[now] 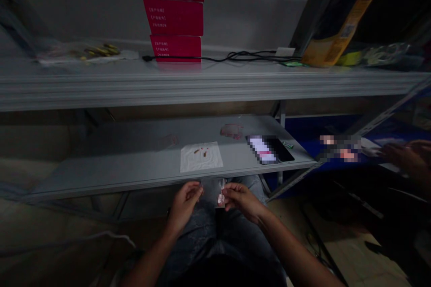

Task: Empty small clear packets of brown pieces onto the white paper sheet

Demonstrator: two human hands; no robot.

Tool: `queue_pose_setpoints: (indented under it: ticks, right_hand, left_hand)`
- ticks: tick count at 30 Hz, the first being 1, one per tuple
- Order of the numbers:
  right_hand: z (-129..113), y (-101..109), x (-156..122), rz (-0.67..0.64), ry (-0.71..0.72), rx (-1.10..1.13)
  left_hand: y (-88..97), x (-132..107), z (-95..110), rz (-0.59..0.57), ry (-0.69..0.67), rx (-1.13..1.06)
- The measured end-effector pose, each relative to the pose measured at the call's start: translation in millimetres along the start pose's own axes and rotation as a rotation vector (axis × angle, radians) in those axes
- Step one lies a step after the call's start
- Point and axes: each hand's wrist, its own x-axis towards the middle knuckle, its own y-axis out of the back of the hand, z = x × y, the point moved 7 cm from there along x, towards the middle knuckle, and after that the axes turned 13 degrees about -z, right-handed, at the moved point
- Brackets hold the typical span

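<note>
Left hand [184,204] and right hand [240,199] close together, both pinched on opposite edges of a small clear plastic bag with pink contents [219,197], held above faded blue jeans [202,233], just below the front edge of a grey metal shelf [101,179] bearing a white paper sheet [201,157]

- Looks like a stockroom or small packing room
- Grey metal shelving [202,83] against a bare wall [84,0]
- Red cartons [175,18] stacked on a shelf
- A yellow product box [336,31] leaning at the shelf's end
- Plain tiled floor [357,246] underneath
</note>
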Motion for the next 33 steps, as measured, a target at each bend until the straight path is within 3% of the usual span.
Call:
queue_pose_setpoints:
  ticks: [2,4,11,14,20,33]
  right_hand:
    - [-1,0,-1,-0.004,0.013,0.011]
    - [-1,-1,-2,-0.005,0.021,-0.01]
    - [18,-23,0,-0.127,-0.004,-0.13]
    - [26,-31,1,-0.18,0.003,-0.167]
    - [31,-32,5,-0.201,0.001,-0.207]
    - [35,-24,13,-0.174,0.041,-0.159]
  left_hand:
    - [4.1,-4,8,0.058,-0.067,0.116]
    - [0.8,-7,14,0.033,-0.095,0.182]
    - [-47.8,-23,7,-0.379,0.071,-0.032]
    - [-63.1,-29,4,-0.46,0.096,-0.094]
    - [-60.7,-27,-4,-0.342,0.103,-0.024]
    - [-47.1,-21,-12,-0.265,0.073,0.091]
